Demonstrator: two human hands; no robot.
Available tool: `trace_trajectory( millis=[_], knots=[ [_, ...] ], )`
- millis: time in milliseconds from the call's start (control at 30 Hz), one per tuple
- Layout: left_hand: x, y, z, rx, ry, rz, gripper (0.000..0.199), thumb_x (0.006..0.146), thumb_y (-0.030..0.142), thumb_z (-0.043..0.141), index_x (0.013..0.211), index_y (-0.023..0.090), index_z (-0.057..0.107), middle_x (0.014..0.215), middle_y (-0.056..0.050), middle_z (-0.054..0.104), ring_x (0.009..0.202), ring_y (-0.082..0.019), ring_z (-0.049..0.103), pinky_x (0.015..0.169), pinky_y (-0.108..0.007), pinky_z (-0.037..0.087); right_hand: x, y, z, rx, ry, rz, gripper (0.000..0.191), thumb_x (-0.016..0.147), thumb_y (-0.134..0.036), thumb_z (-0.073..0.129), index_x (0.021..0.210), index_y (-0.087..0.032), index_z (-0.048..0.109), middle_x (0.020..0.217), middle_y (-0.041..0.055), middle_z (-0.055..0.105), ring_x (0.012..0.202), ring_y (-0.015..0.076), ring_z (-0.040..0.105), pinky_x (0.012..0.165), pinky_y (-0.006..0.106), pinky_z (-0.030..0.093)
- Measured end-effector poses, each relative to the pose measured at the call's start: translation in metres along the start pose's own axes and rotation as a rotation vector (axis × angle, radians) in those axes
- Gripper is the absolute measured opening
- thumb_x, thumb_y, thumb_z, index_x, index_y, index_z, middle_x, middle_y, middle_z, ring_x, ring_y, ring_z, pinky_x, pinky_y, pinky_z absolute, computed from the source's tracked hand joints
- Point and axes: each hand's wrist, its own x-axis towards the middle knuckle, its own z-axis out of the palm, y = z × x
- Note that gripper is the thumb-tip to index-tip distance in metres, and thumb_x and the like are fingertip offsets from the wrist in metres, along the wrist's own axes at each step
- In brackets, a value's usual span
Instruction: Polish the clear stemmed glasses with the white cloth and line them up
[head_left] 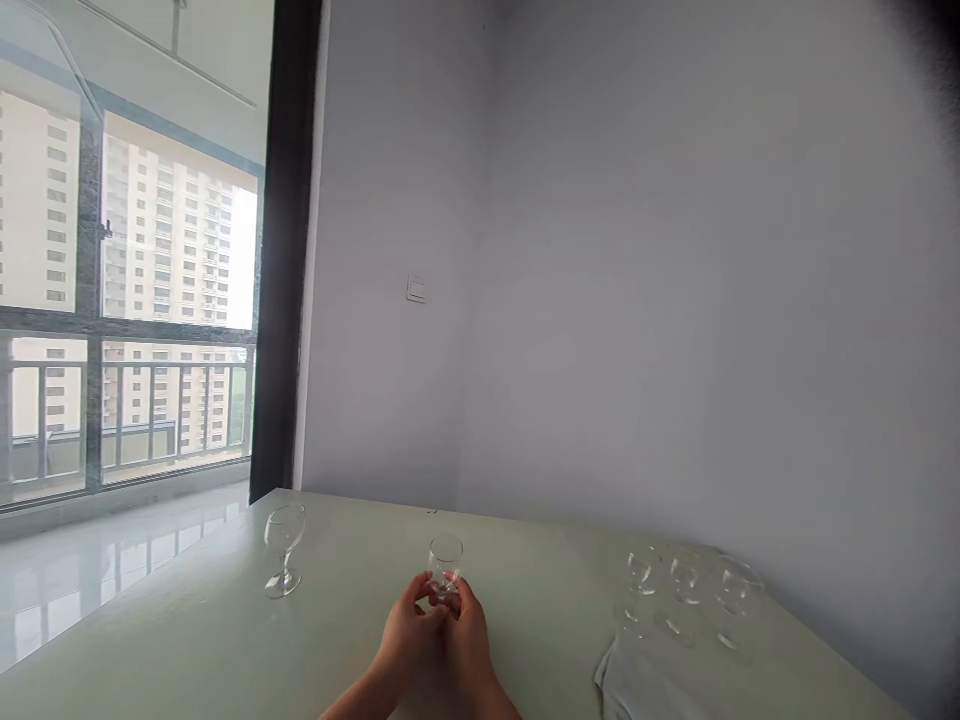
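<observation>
A clear stemmed glass stands upright at the middle of the pale green table, its bowl showing above my fingers. From the left, my left hand closes around its lower part. My right hand wraps the same part from the other side, and the two hands touch each other. The stem and foot are mostly hidden behind my fingers, so I cannot tell whether the foot rests on the table.
Another stemmed glass stands at the left on the table. Several more, among them a near glass, stand in a row at the right. A grey cloth lies at the front right. Walls border the far side; a window is left.
</observation>
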Motion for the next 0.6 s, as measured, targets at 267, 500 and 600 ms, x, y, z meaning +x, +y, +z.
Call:
trace_trajectory(
  millis=[267,500,600],
  knots=[
    [0.007,0.000,-0.024,-0.067,0.135,-0.004,0.025,0.060,0.023,0.055,0.083,0.015,0.064,0.071,-0.004,0.068,0.065,-0.019,0.063,0.061,-0.027,0.046,0.002,0.008,-0.003,-0.001,0.000,0.049,0.053,0.057,-0.022,0.050,0.110,-0.016,0.051,0.092,0.0074,0.064,0.049,0.0143,0.057,0.049,0.027,0.043],
    [0.008,-0.036,-0.130,-0.022,0.461,-0.096,0.034,0.054,0.034,0.053,0.082,0.017,0.059,0.069,-0.004,0.064,0.068,-0.024,0.060,0.064,-0.034,0.044,0.001,0.008,-0.001,0.003,0.016,0.082,0.046,0.056,-0.027,0.043,0.100,-0.014,0.051,0.077,0.0034,0.059,0.047,0.0123,0.052,0.039,0.023,0.035],
    [0.005,-0.046,-0.169,-0.009,0.522,-0.151,0.036,0.055,0.038,0.055,0.084,0.018,0.060,0.068,-0.004,0.065,0.064,-0.025,0.060,0.060,-0.035,0.043,-0.001,0.006,0.000,-0.001,0.016,0.083,0.043,0.057,-0.027,0.043,0.097,-0.014,0.053,0.073,0.0017,0.058,0.046,0.0112,0.051,0.038,0.022,0.034]
  ],
)
